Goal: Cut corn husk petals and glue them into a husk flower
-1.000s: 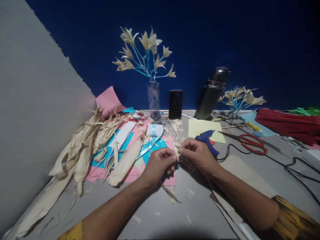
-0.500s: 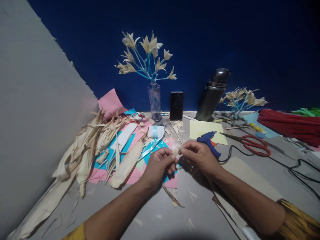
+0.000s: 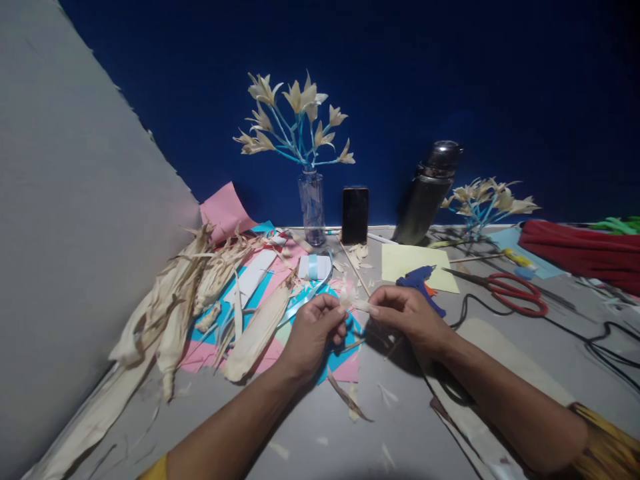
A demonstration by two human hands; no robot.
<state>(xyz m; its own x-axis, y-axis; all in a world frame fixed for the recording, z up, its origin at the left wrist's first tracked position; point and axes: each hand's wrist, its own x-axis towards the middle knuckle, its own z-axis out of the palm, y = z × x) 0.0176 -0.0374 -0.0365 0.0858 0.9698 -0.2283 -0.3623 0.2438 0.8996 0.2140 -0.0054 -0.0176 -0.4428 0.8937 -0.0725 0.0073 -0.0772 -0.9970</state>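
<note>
Pinching a small pale husk strip (image 3: 354,303) from both ends, just above the table (image 3: 310,427): left hand (image 3: 313,330) with thumb and forefinger clamped on its left end, right hand (image 3: 407,313) clamped likewise on its right end. Lying roughly level, long axis left to right, tipped slightly up toward the left. Judged about midway: husk flowers (image 3: 300,113) already standing finished in the bottle (image 3: 311,207), raw husks (image 3: 185,300) heaped untouched at left, glue gun (image 3: 419,280) resting just beyond the right hand.

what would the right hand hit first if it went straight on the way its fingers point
Probably the left hand, just across the husk piece both hands pinch, though depth is unclear.
</note>
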